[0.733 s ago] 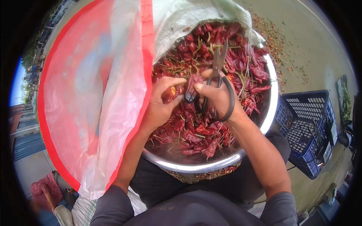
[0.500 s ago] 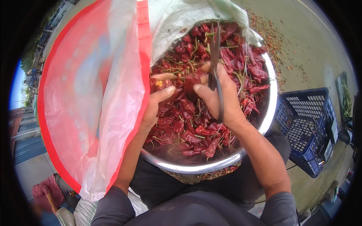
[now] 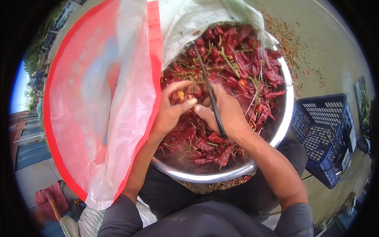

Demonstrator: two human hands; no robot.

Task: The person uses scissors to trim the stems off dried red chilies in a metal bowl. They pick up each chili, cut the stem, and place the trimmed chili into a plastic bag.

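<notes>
Over a wide metal basin (image 3: 290, 106) heaped with dried red chillies (image 3: 221, 156), my two hands are close together. My left hand (image 3: 170, 114) is closed around dried chillies (image 3: 193, 91), with yellow seeds showing at an open end. My right hand (image 3: 228, 112) grips a pair of dark scissors (image 3: 206, 77), whose blades point up and to the left over the pile. Its thumb reaches the left thumb and the held chillies. Whether the right fingers also pinch a chilli is hidden.
A red-edged clear plastic bag (image 3: 75, 87) stands along the left side of the basin. A white woven sack (image 3: 185, 23) drapes over the far rim. On the right sits a blue crate (image 3: 321, 134), with scattered chilli bits (image 3: 292, 55) beyond. Another person (image 3: 51, 199) is at lower left.
My hands have come together, the right one moving left and slightly down. The scissors have swung from nearly upright to leaning left. A dark chilli between the hands no longer shows clearly.
</notes>
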